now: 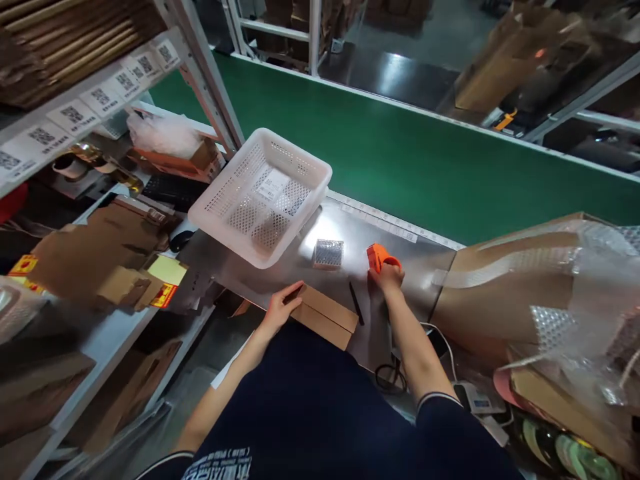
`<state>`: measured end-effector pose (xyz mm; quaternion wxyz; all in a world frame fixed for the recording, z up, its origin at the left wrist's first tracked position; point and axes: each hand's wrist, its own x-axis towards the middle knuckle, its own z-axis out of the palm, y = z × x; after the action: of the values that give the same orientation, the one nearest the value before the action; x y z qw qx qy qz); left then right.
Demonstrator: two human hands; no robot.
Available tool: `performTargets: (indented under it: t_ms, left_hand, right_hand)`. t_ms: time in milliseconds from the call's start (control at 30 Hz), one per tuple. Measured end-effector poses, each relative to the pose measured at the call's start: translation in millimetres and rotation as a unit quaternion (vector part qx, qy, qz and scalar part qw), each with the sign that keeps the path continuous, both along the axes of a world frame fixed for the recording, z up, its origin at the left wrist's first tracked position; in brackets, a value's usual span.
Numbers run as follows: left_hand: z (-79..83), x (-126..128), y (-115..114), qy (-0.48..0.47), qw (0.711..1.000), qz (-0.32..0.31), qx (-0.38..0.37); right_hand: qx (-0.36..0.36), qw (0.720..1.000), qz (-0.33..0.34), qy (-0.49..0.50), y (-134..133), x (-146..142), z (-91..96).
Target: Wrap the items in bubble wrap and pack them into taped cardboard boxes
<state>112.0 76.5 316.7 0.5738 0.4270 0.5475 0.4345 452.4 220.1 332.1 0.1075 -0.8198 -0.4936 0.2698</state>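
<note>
My left hand (281,308) grips one end of a small cardboard box (327,313), which lies close against my body at the table's front edge. In my right hand (389,279) is an orange tape dispenser (379,254), above the metal tabletop to the right of the box. Between the hands and farther back sits a small bubble-wrapped item (329,254). A thin dark pen-like stick (357,303) rests just right of the box.
A white perforated plastic basket (220,212) stands at the back left. Behind the metal table (415,297) runs a green conveyor belt (400,160). A big carton (500,287) with bubble wrap borders the right side. Shelves with flattened cardboard (95,260) are at left.
</note>
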Motion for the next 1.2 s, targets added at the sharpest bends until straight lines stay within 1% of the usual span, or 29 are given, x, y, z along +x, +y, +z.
performTargets:
  t_ms: [33,100,167,200,233,300,333,367,400,433,467,533,633,700,733,833,933,1033,1100,1200]
  left_hand:
    - [-0.7,4.5,4.4,-0.021,1.0,0.001,-0.005]
    - [-2.6,10.3,12.4,-0.064,0.998,-0.007,-0.009]
    - [-5.0,11.5,18.0,-0.1,0.995,-0.011,-0.014]
    - [-6.1,10.6,19.6,-0.113,0.993,-0.013,-0.021]
    - [-7.3,9.2,20.7,-0.122,0.992,-0.015,-0.033]
    - [-9.5,6.0,21.8,-0.135,0.988,-0.018,-0.072]
    - [-10.7,4.9,22.1,-0.141,0.985,-0.021,-0.093]
    - [-11.9,4.3,22.6,-0.147,0.983,-0.024,-0.11]
    - [-13.2,4.4,23.1,-0.154,0.98,-0.025,-0.121]
    - [-14.4,5.0,23.7,-0.159,0.979,-0.025,-0.127]
    - [-15.6,5.9,24.2,-0.163,0.978,-0.025,-0.13]
    - [-16.6,7.6,25.0,-0.161,0.978,-0.018,-0.128]
    - [-11.3,7.0,23.1,-0.109,0.989,0.022,-0.096]
    - [-1.3,4.2,19.2,-0.054,0.996,0.044,-0.054]
    - [5.5,2.7,16.6,-0.025,0.998,0.042,-0.034]
    - [29.4,0.2,10.1,0.074,0.997,-0.009,0.002]
    - [50.1,2.1,8.6,0.148,0.986,-0.071,0.018]
    - [61.2,3.0,11.8,0.181,0.978,-0.096,0.051]
    - [62.2,-0.7,15.5,0.23,0.965,-0.092,0.089]
    - [53.8,-13.9,22.2,0.325,0.931,-0.087,0.137]
  right_hand:
    - [0.0,1.0,0.011,0.014,0.9,-0.9,4.2]
    - [-0.006,0.998,0.037,0.054,-9.0,-0.2,15.8]
    - [-0.013,0.991,0.069,0.112,-32.3,2.5,32.4]
    - [-0.015,0.983,0.087,0.16,-47.3,2.9,42.4]
    - [-0.018,0.97,0.106,0.218,-63.4,1.6,53.0]
    - [-0.042,0.916,0.145,0.372,-93.6,-8.7,73.5]
    - [-0.075,0.886,0.165,0.427,-105.7,-18.0,82.2]
    - [-0.113,0.859,0.182,0.464,-115.0,-29.7,88.9]
    - [-0.15,0.842,0.197,0.48,-121.3,-42.8,93.3]
    - [-0.177,0.832,0.209,0.483,-125.3,-56.0,95.0]
    - [-0.191,0.829,0.218,0.478,-127.4,-68.0,94.3]
    - [-0.191,0.836,0.232,0.459,-129.0,-84.5,87.7]
    - [-0.173,0.847,0.265,0.426,-130.9,-86.0,74.7]
    - [-0.151,0.849,0.297,0.411,-132.8,-78.1,68.9]
    - [-0.138,0.848,0.313,0.405,-133.9,-74.2,67.0]
    - [-0.114,0.843,0.341,0.4,-137.1,-67.9,64.0]
    - [-0.106,0.844,0.329,0.409,-138.3,-69.8,63.3]
    - [-0.107,0.853,0.312,0.404,-137.3,-75.3,66.8]
    - [-0.113,0.866,0.294,0.389,-136.6,-79.0,72.3]
    - [-0.125,0.889,0.261,0.356,-137.7,-81.4,82.9]
